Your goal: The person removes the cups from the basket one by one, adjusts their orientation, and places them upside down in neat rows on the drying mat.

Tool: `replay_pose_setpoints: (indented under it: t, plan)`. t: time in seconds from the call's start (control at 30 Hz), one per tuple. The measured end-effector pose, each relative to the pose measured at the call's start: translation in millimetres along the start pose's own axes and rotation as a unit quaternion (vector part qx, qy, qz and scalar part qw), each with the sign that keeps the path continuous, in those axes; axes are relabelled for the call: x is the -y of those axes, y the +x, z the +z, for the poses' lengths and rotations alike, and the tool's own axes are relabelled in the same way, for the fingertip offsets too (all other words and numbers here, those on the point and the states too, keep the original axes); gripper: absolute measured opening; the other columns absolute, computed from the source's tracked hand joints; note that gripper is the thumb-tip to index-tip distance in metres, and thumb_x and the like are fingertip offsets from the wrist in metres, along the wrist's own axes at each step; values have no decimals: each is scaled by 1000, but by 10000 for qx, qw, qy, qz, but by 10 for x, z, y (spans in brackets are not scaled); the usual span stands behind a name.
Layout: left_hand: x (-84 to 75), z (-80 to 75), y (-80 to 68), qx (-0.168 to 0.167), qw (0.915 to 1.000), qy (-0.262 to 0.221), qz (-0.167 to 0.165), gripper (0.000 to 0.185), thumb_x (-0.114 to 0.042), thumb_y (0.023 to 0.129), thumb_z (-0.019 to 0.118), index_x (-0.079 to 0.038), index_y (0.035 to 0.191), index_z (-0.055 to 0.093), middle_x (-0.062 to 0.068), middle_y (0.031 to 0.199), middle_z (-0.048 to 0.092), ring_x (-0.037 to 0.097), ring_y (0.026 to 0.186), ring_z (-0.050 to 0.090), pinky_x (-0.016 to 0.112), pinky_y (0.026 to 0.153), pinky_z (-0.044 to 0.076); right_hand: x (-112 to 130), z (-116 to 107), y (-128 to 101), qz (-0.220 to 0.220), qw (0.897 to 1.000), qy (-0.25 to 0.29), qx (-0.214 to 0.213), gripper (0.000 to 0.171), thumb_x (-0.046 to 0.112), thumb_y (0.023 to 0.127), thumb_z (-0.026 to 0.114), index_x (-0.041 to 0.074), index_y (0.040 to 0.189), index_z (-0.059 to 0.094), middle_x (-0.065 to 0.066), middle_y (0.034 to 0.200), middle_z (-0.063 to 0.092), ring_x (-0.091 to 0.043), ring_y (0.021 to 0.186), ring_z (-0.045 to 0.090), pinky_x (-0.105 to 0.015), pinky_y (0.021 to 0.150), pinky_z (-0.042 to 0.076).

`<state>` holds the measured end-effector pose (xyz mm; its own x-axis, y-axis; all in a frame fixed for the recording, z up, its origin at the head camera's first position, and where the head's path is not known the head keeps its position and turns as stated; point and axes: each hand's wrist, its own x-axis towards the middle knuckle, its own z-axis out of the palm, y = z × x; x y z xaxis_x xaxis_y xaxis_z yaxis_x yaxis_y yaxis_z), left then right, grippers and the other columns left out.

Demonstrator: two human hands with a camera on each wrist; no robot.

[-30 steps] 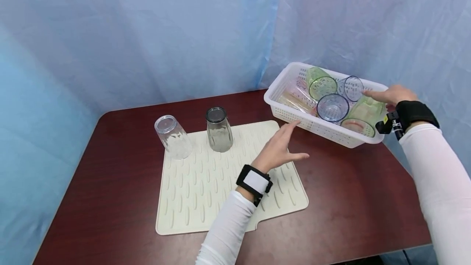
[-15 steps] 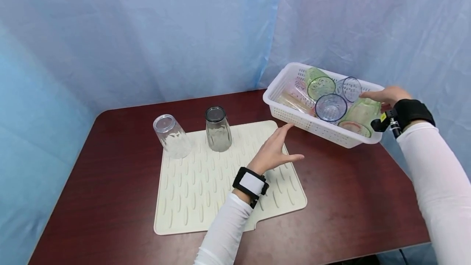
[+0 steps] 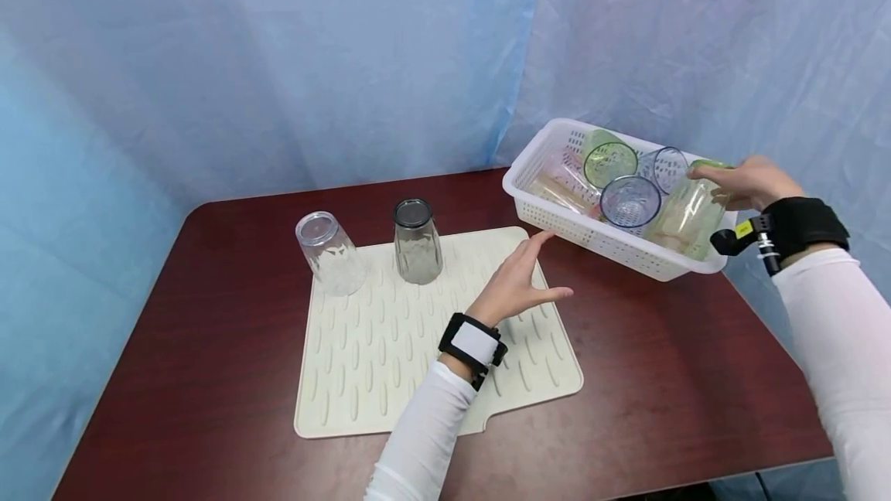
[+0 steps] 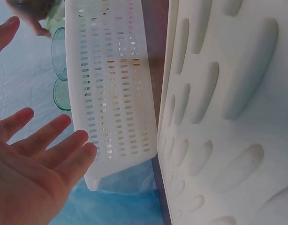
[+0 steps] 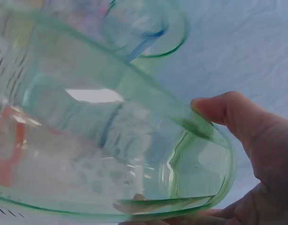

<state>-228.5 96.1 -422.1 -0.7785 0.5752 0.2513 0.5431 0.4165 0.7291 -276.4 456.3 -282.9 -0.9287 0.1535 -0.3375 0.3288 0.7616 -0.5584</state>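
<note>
Right hand point(image 3: 755, 180) grasps green glass point(image 3: 689, 215); left hand point(image 3: 511, 284) free

The hands work apart: the right pinches the green glass near its base, thumb on one side and fingers on the other, while the left, released, has its fingers spread above the right edge of the mat point(image 3: 376, 393). The gripped glass slants within the right end of the white basket point(image 3: 592, 234), base up and mouth down. Beside it in the basket are a front blue-rimmed glass point(image 3: 629, 203), a rear blue-rimmed glass point(image 3: 668, 168) and a second green glass point(image 3: 604, 147); toward the left end lie a yellowish glass point(image 3: 557, 193) and a pinkish shape point(image 3: 569, 168) too faint to make out.

The basket sits by the far right corner of the desk point(image 3: 661, 385). Near the mat's far edge, a clear glass point(image 3: 336, 261) and a grey glass point(image 3: 418, 253) stand base up, the clear one at the far left corner.

Half a second ago the gripped glass lay lower; its base has since risen above the basket's rim. The left hand and the mat's two glasses have hardly shifted.
</note>
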Motion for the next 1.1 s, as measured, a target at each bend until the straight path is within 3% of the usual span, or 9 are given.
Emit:
replay_pose_setpoints:
  t: [0.1,0.2,0.27,0.33,0.47,0.53,0.73,0.83,1.1]
  plan:
    - [3,-10,28,-55,10000,-25,-2,88,-38,83,76,-14,151,27,9,148,38,16,133,38,31,104,38,71,-63,-134,-185,9998,-80,-92,100,63,90,48,-25,134,28,-43,125,39,-33,91,63,-58,89,45]
    - [-10,-22,50,-86,10000,-9,-49,87,-38,83,76,-13,151,28,8,149,37,15,135,36,30,105,36,159,-68,-266,-298,9973,-129,-654,97,67,86,51,-18,131,39,-33,104,53,-35,71,57,-51,67,50]
    - [-19,-30,62,-96,9999,41,-59,86,-38,84,75,-11,151,28,7,149,36,15,136,35,29,106,35,227,-58,-369,-384,9933,-184,-1074,93,67,84,54,-15,126,41,-17,83,53,-27,53,43,-45,49,43]
    - [-28,-43,76,-103,9999,96,-44,87,-39,84,75,-10,151,28,7,150,35,14,137,33,27,106,33,307,-23,-476,-502,9856,-166,-1604,90,63,85,58,-14,127,39,-17,82,51,-22,53,35,-36,42,33]
    - [-40,-91,100,-220,9996,169,36,87,-39,84,75,-8,151,28,8,150,36,15,137,33,27,106,33,523,38,-704,-761,9750,-101,-2084,94,52,89,58,-13,144,18,-34,116,40,-36,84,42,-26,53,36]
    - [-47,-129,106,-313,9993,180,51,87,-39,84,75,-8,151,28,8,149,36,14,136,34,27,106,33,659,97,-791,-903,9713,-54,-2202,95,49,89,59,-10,147,13,-36,130,33,-39,96,41,-24,60,36]
    - [-80,-259,118,-676,9976,157,86,85,-37,84,75,-10,150,29,10,147,38,15,135,35,28,105,35,1066,335,-928,-1571,9681,354,-1919,91,45,85,70,-2,146,20,-25,130,41,-25,97,48,-14,63,41]
    - [-115,-297,133,-837,9962,108,200,87,-38,84,75,-9,150,27,11,146,37,16,135,36,28,105,36,1206,535,-966,-1925,9647,587,-1696,87,42,84,73,0,142,25,-21,128,44,-27,105,50,-14,66,43]
    - [-147,-343,145,-1113,9932,-220,244,99,-40,79,80,-14,153,19,10,147,35,13,131,38,29,101,39,1297,1238,-966,-2611,9535,860,-1235,80,33,83,77,2,138,29,-23,131,47,-39,115,50,-42,85,42]
